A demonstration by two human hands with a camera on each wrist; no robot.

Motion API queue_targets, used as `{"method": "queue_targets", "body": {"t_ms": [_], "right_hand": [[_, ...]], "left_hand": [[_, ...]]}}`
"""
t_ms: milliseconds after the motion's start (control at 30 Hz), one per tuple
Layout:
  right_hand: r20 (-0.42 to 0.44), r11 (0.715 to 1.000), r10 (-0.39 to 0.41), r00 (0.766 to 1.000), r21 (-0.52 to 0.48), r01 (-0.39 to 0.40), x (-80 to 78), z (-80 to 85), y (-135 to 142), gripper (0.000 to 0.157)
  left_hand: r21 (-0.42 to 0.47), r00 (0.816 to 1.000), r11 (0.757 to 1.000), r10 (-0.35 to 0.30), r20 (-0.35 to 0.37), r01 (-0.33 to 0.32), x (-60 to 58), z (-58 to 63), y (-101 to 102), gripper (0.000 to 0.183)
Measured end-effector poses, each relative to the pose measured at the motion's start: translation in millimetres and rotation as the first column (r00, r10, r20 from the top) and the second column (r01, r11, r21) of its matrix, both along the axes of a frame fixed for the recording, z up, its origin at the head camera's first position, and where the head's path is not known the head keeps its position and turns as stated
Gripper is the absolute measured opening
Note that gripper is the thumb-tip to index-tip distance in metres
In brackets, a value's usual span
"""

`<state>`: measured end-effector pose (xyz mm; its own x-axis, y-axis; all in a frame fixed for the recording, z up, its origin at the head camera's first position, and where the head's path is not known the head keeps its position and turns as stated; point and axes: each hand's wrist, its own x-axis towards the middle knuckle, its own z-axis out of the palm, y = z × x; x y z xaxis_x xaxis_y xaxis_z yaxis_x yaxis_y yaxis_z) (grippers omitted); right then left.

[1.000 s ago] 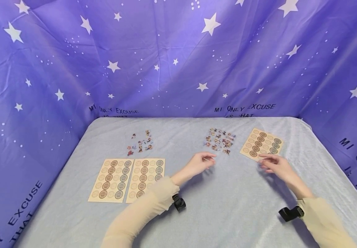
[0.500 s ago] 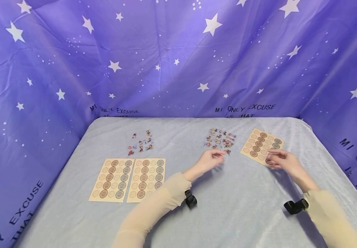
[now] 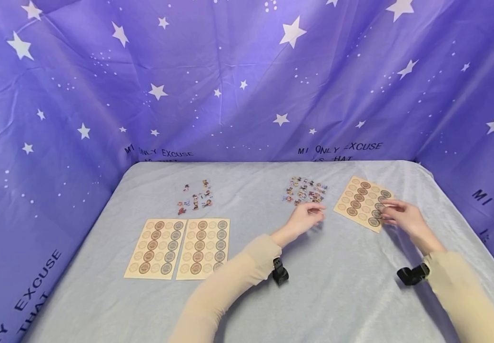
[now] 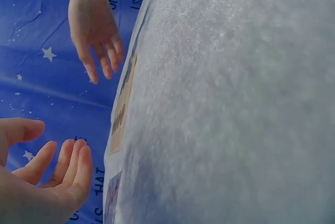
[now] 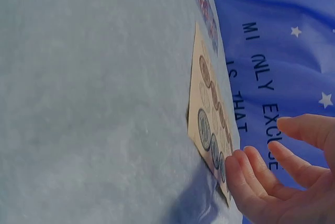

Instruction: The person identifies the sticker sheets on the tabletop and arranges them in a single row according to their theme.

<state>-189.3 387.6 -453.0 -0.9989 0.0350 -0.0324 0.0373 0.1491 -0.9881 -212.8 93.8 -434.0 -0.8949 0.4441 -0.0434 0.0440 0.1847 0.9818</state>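
Note:
My left hand (image 3: 303,220) hovers at the near edge of a patch of small colourful cartoon stickers (image 3: 302,194), hiding its lowest part. Its fingers are loosely bent and hold nothing; thumb and fingers stand apart in the left wrist view. A tan sheet of round seal stickers (image 3: 360,202), with brown and grey-green columns, lies tilted at the right. Over its right edge is my right hand (image 3: 407,220), covering part of that edge. The right wrist view shows the thumb well apart from the fingers, which are close to the sheet; whether they touch it is unclear.
Two more tan seal-sticker sheets (image 3: 154,248) lie side by side at the left; my left sleeve covers a corner of the right one. Behind them is another patch of cartoon stickers (image 3: 195,202). A purple star-printed curtain (image 3: 247,95) surrounds the pale blue cloth-covered table (image 3: 337,295).
Both hands have moved to the right. The left hand has come up to the cartoon stickers, while the right has shifted from the tilted sheet's near edge to its right edge. The sheets lie as before.

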Motion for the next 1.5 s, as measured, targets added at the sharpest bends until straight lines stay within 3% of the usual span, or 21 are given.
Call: {"method": "queue_targets", "body": {"t_ms": [167,467,767,1000,1300,1433,1500], "right_hand": [[0.002,0.998,-0.064,0.998,-0.01,0.064,-9.8,-11.2,12,0.015],[-0.012,0.987,-0.14,0.99,0.075,0.141,-10.2,-2.6,16,0.017],[-0.017,0.982,-0.181,0.983,-0.061,0.18,-20.3,-15.9,30,0.018],[-0.015,0.976,-0.216,0.976,-0.033,0.215,-23.4,-15.9,31,0.018],[0.02,0.966,-0.245,0.969,-0.074,0.246,-29.2,-20.8,32,0.02],[0.057,0.967,-0.243,0.968,-0.067,0.246,-24.6,-10.2,23,0.019],[0.07,0.972,-0.229,0.971,-0.04,0.232,-18.8,1.9,13,0.031]], "left_hand": [[0.02,0.999,0.999,0.028,0.017,-0.029,-2.0,-3.4,12,0.026],[0.05,0.997,0.997,0.061,0.036,-0.063,-6.8,-9.4,32,0.028],[0.077,0.995,0.993,0.085,0.043,-0.088,-11.5,-17.0,46,0.03],[0.074,0.989,0.988,0.128,0.068,-0.133,-12.8,-18.3,53,0.03],[0.049,0.977,0.983,0.169,0.129,-0.176,-13.0,-19.8,63,0.037],[0.023,0.973,0.984,0.173,0.156,-0.179,-15.2,-19.8,66,0.038],[-0.011,0.972,0.984,0.175,0.159,-0.175,-16.4,-19.9,66,0.038]]}}
